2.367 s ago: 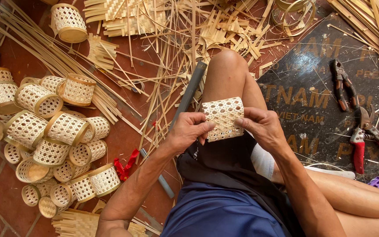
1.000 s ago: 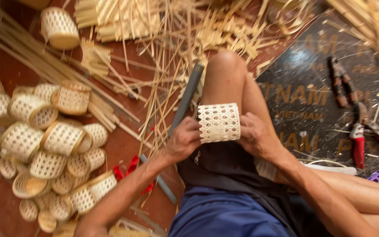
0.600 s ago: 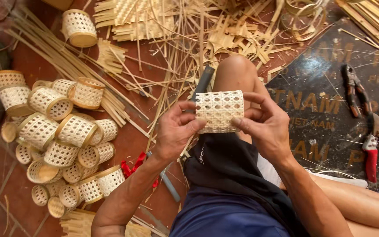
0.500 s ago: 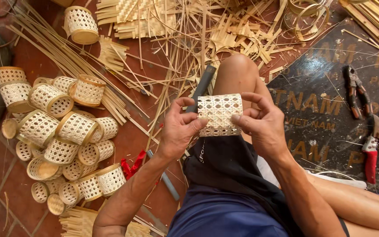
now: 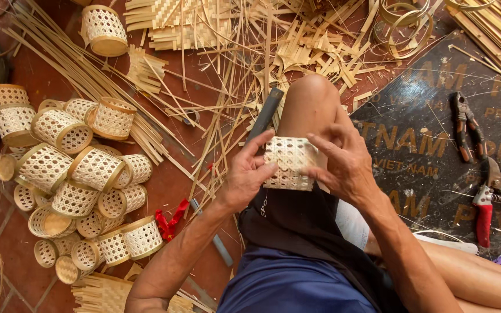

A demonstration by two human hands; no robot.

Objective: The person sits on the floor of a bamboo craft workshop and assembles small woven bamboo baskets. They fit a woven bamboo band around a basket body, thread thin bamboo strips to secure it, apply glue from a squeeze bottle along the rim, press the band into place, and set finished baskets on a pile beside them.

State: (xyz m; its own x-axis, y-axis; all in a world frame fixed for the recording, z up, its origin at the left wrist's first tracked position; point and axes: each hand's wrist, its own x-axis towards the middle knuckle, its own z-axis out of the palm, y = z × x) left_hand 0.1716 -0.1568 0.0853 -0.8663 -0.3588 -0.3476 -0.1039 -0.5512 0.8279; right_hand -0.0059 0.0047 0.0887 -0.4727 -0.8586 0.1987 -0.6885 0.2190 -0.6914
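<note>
A small open-weave bamboo cylinder (image 5: pixel 288 164) rests against my raised thigh, held between both hands. My left hand (image 5: pixel 246 177) grips its left edge with thumb and fingers. On the right side my right hand (image 5: pixel 343 165) covers it, fingers pressing the weave. A dark tube-shaped tool (image 5: pixel 264 114) lies on the floor just beyond my left hand, beside my knee (image 5: pixel 313 95).
A heap of several finished woven cylinders (image 5: pixel 76 179) lies at the left, one more (image 5: pixel 104 30) at the top. Loose bamboo strips (image 5: pixel 244 52) cover the tiled floor. Red-handled pruners (image 5: pixel 494 200) and pliers (image 5: pixel 465 124) lie on a dark mat (image 5: pixel 424 174) at the right.
The woven cylinder has come down slightly against my thigh. My right fingers now spread over its right side, and the view has shifted a little.
</note>
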